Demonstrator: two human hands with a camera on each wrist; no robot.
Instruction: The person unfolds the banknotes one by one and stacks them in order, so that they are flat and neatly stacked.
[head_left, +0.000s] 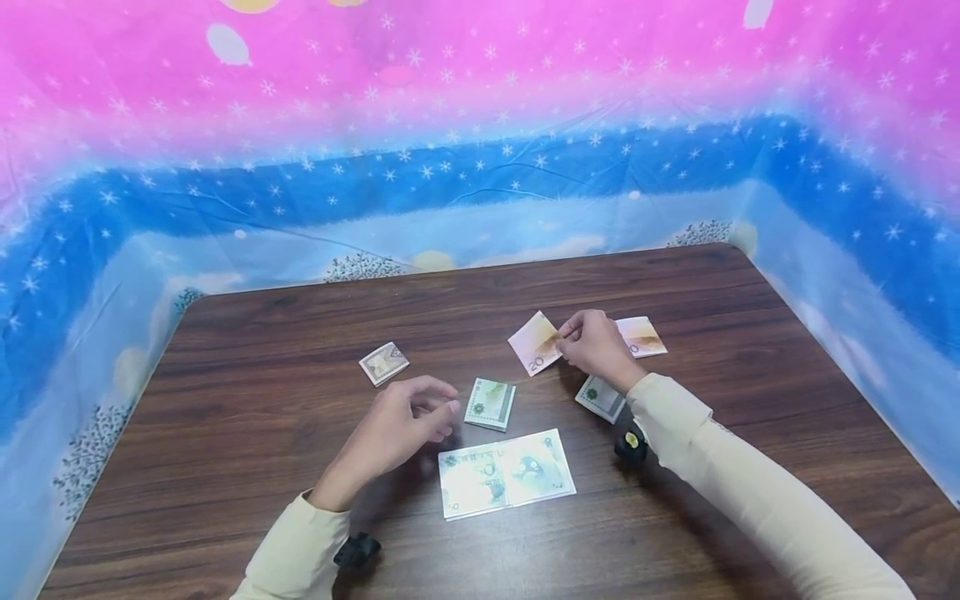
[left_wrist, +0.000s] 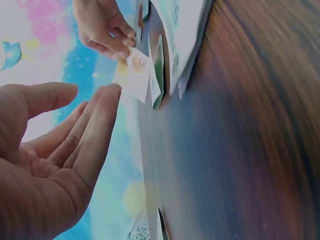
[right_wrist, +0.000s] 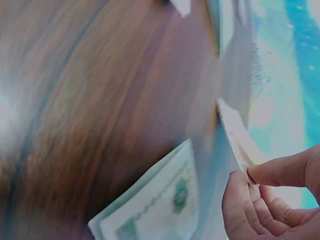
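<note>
Pink-and-orange squarish paper note marked 20 (head_left: 534,346), smooth, straight-edged, over the far middle of the brown wood-grained table (head_left: 195,433). Your right hand (head_left: 596,343) pinches its right corner, thumb closed against fingers; whether the note's near edge touches wood, you cannot tell. Your left hand (head_left: 401,421) holds nothing, fingers gently bent, thumb apart, just beside a green folded paper note (head_left: 490,403).

Right wrist view gives you the thumb's contact and the parted layers of a grey-green folded paper note (head_left: 597,398), partly hidden from the head view by your right arm. Left wrist view shows your bare palm.

Nearer you: a glossy, pale-green paper rectangle (head_left: 506,473), creased mid-length. Behind: wrinkled pink-and-blue snowflake cloth (head_left: 480,108).
</note>
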